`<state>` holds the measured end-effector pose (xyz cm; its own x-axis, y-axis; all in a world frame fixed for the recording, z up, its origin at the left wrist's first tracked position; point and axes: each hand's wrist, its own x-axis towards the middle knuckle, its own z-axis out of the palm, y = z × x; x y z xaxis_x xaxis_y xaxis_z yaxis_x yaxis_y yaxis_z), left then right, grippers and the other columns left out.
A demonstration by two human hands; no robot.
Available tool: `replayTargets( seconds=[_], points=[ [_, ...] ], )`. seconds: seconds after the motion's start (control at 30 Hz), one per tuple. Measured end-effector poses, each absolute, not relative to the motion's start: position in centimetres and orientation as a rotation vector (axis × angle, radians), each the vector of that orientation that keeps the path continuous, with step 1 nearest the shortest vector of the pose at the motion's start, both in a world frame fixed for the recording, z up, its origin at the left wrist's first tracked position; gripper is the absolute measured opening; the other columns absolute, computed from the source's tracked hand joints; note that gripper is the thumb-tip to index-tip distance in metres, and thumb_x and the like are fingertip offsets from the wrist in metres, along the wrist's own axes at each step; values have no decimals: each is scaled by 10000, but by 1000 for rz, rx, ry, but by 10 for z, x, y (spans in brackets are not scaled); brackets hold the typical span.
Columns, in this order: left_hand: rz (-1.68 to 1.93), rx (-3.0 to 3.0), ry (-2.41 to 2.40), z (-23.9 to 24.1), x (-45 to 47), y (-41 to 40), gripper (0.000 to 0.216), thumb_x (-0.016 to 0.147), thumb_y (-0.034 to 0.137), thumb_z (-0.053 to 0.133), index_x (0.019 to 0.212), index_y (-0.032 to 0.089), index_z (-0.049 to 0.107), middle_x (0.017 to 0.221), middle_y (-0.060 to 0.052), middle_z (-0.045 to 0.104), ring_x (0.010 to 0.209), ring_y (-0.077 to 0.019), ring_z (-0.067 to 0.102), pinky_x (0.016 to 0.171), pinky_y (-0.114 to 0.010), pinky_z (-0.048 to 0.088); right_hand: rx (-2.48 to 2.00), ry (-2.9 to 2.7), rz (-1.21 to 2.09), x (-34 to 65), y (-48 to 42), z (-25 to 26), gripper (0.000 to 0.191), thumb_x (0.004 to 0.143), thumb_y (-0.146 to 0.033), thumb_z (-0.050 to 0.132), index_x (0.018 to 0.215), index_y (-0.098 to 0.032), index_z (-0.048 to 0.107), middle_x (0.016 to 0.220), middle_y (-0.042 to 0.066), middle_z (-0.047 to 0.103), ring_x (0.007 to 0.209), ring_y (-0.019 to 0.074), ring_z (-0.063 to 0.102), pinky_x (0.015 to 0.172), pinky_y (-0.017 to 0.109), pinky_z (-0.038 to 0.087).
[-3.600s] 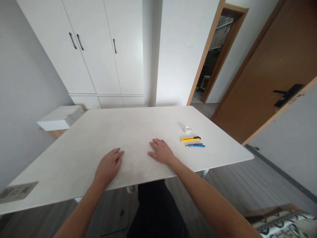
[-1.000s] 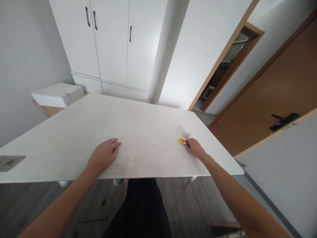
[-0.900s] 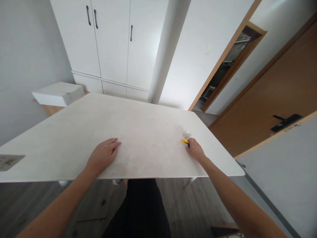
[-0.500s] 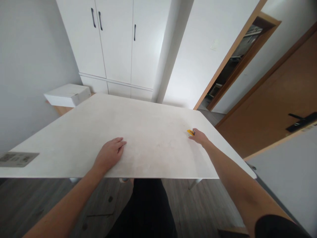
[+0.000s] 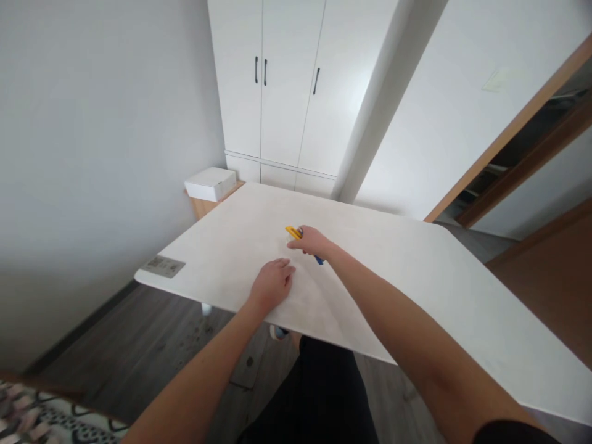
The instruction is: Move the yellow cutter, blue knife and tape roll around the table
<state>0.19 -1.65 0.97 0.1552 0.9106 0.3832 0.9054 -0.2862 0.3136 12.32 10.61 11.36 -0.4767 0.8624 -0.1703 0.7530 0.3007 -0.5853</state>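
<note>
My right hand (image 5: 311, 240) is closed around a slim yellow-and-blue hand tool (image 5: 293, 232), held just over or against the tabletop. Its yellow end sticks out to the left past my fingers, and a blue end shows below my palm. The grip hides its middle, so its exact kind cannot be made out. My left hand (image 5: 272, 283) rests palm down on the white table (image 5: 398, 271), nearer its front edge, with fingers stretched out and nothing in them. It lies a little below and left of the tool.
A grey printed label (image 5: 163, 266) lies at the table's left corner. Behind it, a white box (image 5: 211, 183) sits on a wooden stand (image 5: 202, 208) by the wall. White cabinets (image 5: 287, 92) stand at the back. Patterned fabric (image 5: 60, 413) shows at lower left.
My right hand has swept left across the table with the tool, now close to my left hand. The camera has turned left, while my left hand stays flat on the table.
</note>
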Motion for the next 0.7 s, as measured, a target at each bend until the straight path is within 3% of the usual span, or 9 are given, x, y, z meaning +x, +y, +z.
replayTargets(
  seconds=[0.23, 0.47, 0.7],
  points=[
    [798, 2350, 1891, 13, 4, -17, 209, 875, 162, 499, 907, 185, 704, 970, -94, 718, 971, -247, 645, 935, -421, 486, -1541, -2683, 939, 11, 89, 97, 394, 796, -440, 733, 1008, -123, 635, 743, 76, 702, 569, 157, 614, 485, 247, 429],
    [862, 2324, 1846, 14, 3, -19, 208, 882, 173, 511, 967, 195, 700, 1123, -99, 692, 1088, -245, 606, 988, -422, 459, -1664, -2682, 815, 12, 110, 84, 508, 838, -543, 678, 1097, -107, 653, 837, 112, 731, 627, 178, 658, 525, 260, 449],
    [853, 2320, 1854, 12, 4, -19, 212, 895, 195, 501, 987, 192, 692, 1165, -111, 678, 1146, -246, 591, 1034, -437, 439, -1712, -2561, 675, 5, 115, 92, 428, 903, -439, 600, 1198, -129, 606, 964, 134, 723, 805, 219, 698, 626, 268, 497]
  ],
)
